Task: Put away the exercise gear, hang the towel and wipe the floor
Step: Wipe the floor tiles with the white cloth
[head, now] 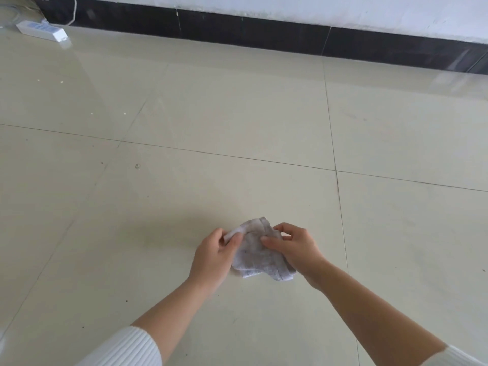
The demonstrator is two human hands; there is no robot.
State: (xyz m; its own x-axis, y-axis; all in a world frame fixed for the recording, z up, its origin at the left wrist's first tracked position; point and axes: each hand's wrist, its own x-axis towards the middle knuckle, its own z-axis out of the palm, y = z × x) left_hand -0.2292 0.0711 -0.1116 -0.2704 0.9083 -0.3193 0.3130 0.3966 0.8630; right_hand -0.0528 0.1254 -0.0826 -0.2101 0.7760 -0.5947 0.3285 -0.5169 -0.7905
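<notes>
Now both hands pinch cloth [260,253]: left hand [214,256] at upper-left corner, right hand [294,248] on top edge; cloth apparently just above floor [237,114], between hands.

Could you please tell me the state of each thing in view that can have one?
Cloth: crumpled, gripped at two places.
Left hand: pinches the cloth's left edge.
Right hand: pinches the cloth's upper part.
Floor: glossy, with a few small specks.
Power strip: lies flat on the floor.
</notes>
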